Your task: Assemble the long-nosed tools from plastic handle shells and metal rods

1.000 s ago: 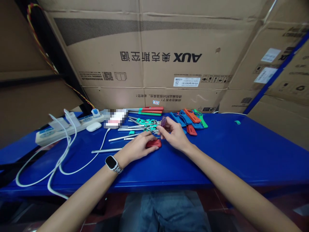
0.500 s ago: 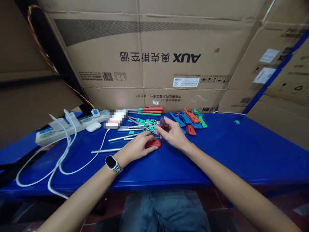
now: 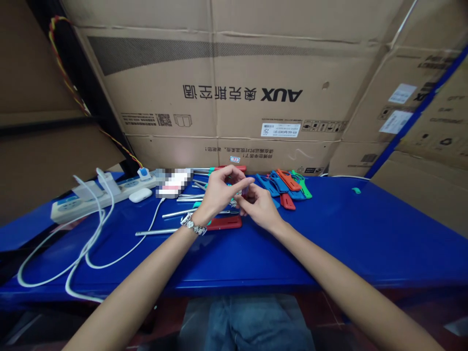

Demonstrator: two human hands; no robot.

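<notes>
1. Holds a purple screwdriver [image 3: 246, 193] in a narrow grip of the right hand [image 3: 261, 204], over the middle of the tabletop [image 3: 365, 234], nearer the back edge than the front; mostly hidden by fingers.
2. Curves the left hand [image 3: 223, 191], raised, close beside the screwdriver; cannot tell any hold or contact there.
3. Wears a metal band [image 3: 193, 224] on the left wrist.
4. Has a red handle [image 3: 226, 223] lying flat on the front-edge side of both hands, with a metal rod [image 3: 157, 232] pointing toward the left edge.
5. Shows more rods [image 3: 173, 213] behind, partly covered by the left hand.
6. Shows a heap of coloured handles [image 3: 290, 179] right of the right hand, near the back edge, and a green scrap [image 3: 356, 190] toward the back right corner.
7. Has a power strip [image 3: 78, 207] and white case [image 3: 140, 195] toward the left edge.
</notes>
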